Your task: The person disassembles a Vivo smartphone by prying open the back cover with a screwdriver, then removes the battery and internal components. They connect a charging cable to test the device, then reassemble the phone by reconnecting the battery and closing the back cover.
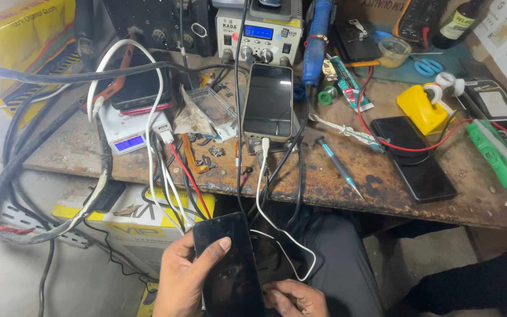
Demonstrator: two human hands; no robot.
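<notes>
A phone repair workshop — the worn, stained wooden counter (382,182) carries a grey soldering station with blue display (259,35), a teal-handled precision screwdriver (337,164), loose black-screened smartphones (268,101), tangled black and white cables (165,170) and small metal parts (213,152).

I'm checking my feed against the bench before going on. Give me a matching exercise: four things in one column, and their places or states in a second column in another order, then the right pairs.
Things:
1. black phone
2. gold-edged phone
3. screwdriver
4. yellow holder

Places or states:
A. lying loose on the bench, tip toward the near edge
B. held in the left hand, below the bench edge
C. standing at the right of the bench, beside a red wire
D. flat at bench centre, white cable plugged into its near end

Pairs: 1-B, 2-D, 3-A, 4-C
</notes>
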